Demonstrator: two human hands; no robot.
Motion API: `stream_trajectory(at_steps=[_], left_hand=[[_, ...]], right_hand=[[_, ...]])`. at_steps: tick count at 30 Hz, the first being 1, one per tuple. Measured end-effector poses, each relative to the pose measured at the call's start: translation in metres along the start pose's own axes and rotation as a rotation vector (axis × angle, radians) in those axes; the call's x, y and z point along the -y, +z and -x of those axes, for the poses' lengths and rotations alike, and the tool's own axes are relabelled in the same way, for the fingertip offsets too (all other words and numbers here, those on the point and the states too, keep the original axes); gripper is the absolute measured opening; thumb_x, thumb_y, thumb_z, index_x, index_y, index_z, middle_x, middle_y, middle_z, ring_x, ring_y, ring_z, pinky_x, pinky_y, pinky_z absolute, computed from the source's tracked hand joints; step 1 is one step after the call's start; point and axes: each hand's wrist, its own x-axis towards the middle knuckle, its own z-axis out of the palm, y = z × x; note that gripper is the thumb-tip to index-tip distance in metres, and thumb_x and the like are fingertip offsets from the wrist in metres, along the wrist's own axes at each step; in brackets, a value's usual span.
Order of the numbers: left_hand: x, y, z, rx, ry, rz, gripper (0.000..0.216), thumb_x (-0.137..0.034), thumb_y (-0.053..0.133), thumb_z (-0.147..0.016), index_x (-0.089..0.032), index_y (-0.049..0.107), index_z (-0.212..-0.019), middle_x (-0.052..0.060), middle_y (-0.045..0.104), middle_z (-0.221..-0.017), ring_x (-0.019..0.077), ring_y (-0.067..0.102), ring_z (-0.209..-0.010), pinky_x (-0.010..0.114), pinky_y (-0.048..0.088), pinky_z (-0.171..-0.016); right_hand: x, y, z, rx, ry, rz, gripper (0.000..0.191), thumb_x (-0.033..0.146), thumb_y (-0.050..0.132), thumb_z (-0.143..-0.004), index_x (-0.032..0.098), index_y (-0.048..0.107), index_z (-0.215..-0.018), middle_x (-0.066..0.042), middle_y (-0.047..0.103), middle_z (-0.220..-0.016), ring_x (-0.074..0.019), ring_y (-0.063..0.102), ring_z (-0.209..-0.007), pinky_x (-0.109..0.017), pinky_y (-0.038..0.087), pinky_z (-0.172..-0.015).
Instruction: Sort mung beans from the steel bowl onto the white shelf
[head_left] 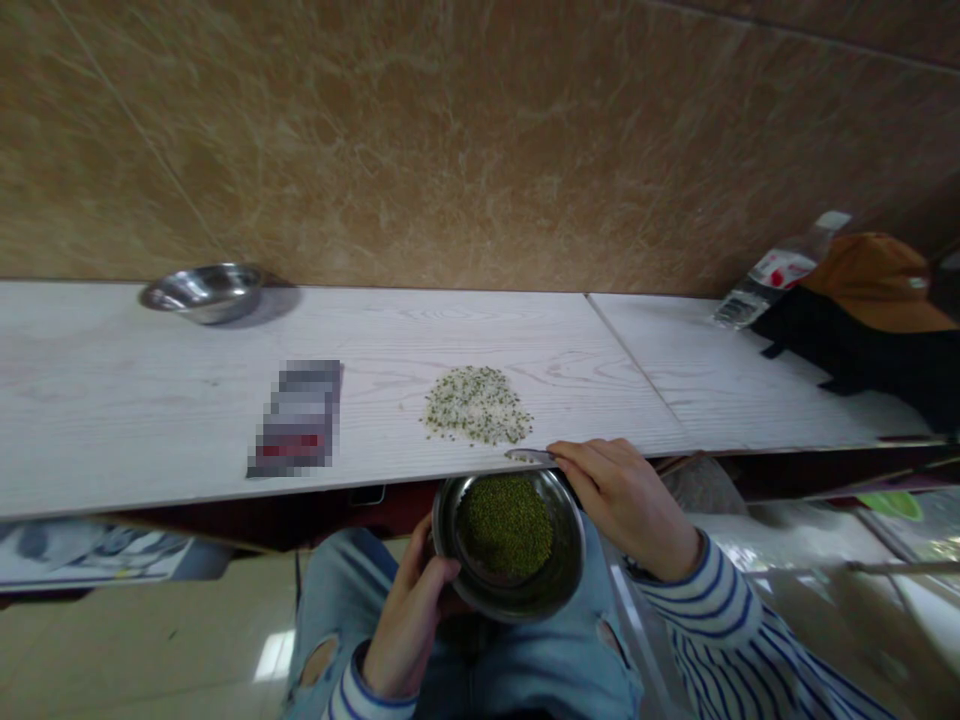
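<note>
Steel bowl (pixel 562 585) (qty 1 in hand) is held over the lap, just below the front edge of the table (pixel 390 330); it's filled partway w/ green beans (pixel 506 525), too many to be counted. Bowl is judged stiff, light-to-mod. w/ that load, smooth & prob. a bit slippery; best gripped at the rim, kept level so nothing is spilled. Beans are judged hard, dry, free-rolling. Rim is clamped on its left side by L hand (pixel 409 615), thumb over the top, other fingers mostly hidden under/behind. Small metal tool (pixel 525 455) (qty 1) is pinched in R hand (pixel 622 500), fingers closed on its near end, tip at the table edge above the bowl; spoon vs. blade can't be told. Tool is judged thin, light, rigid; to be held by the handle end. Some pale bits are seen on or right by the tip. Just beyond, 1 mixed pile (pixel 476 405) of white & green grains is spread on the table, uncountable; easily scattered, est. Further out: 1 empty-looking 2nd bowl (pixel 217 312) at back left (bowls total = 2), 1 pixelated flat item (pixel 300 415) left of pile, and at far right 1 bottle (pixel 776 275), tilted, 1 brown cap (pixel 874 280) & 1 black bag-like item (pixel 892 355).
</note>
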Motion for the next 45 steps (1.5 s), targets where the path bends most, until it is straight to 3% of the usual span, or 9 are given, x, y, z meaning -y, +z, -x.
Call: stream_trajectory(at_steps=[16, 23, 34, 37, 45], left_hand=[[-0.003, 0.003, -0.002, 0.026, -0.004, 0.03, 0.06, -0.018, 0.059, -0.067, -0.022, 0.047, -0.125, 0.007, 0.063, -0.11, 0.0233, 0.06, -0.087, 0.034, 0.051, -0.064], [-0.004, -0.007, -0.003, 0.013, 0.038, 0.054, 0.057, -0.018, 0.059, -0.068, -0.023, 0.05, -0.123, 0.007, 0.061, -0.115, 0.0238, 0.059, -0.093, 0.032, 0.051, -0.065], [-0.019, -0.022, -0.004, -0.08, 0.075, 0.073, 0.059, -0.019, 0.061, -0.065, -0.022, 0.05, -0.123, 0.005, 0.064, -0.103, 0.0165, 0.058, -0.073, 0.026, 0.046, -0.054], [-0.021, -0.022, -0.003, -0.101, 0.073, 0.08, 0.059, -0.019, 0.061, -0.064, -0.023, 0.051, -0.122, 0.003, 0.065, -0.096, 0.0167, 0.058, -0.075, 0.027, 0.046, -0.056], [-0.021, -0.022, -0.002, -0.118, 0.091, 0.083, 0.06, -0.021, 0.061, -0.062, -0.023, 0.052, -0.122, 0.004, 0.065, -0.103, 0.0171, 0.059, -0.075, 0.026, 0.045, -0.054]], right_hand=[[0.016, 0.0, -0.002, 0.011, -0.046, -0.063, 0.023, 0.019, 0.043, -0.092, 0.019, 0.058, -0.109, -0.004, 0.068, -0.091, -0.0146, 0.061, -0.083, -0.032, 0.042, -0.078], [0.017, 0.009, -0.007, -0.018, 0.004, 0.025, 0.023, 0.022, 0.043, -0.092, 0.018, 0.059, -0.108, -0.007, 0.069, -0.09, -0.0179, 0.062, -0.081, -0.034, 0.044, -0.076], [0.03, 0.021, -0.033, 0.017, -0.018, 0.031, 0.025, 0.023, 0.041, -0.092, 0.018, 0.059, -0.11, -0.006, 0.068, -0.085, -0.0167, 0.061, -0.077, -0.032, 0.043, -0.074], [0.035, 0.019, -0.034, 0.029, -0.058, -0.01, 0.024, 0.022, 0.042, -0.092, 0.019, 0.059, -0.109, -0.006, 0.069, -0.086, -0.0161, 0.061, -0.079, -0.031, 0.043, -0.075], [0.038, 0.016, -0.026, 0.002, -0.079, -0.076, 0.024, 0.021, 0.043, -0.091, 0.018, 0.06, -0.107, -0.007, 0.069, -0.089, -0.0163, 0.062, -0.08, -0.033, 0.045, -0.075]])
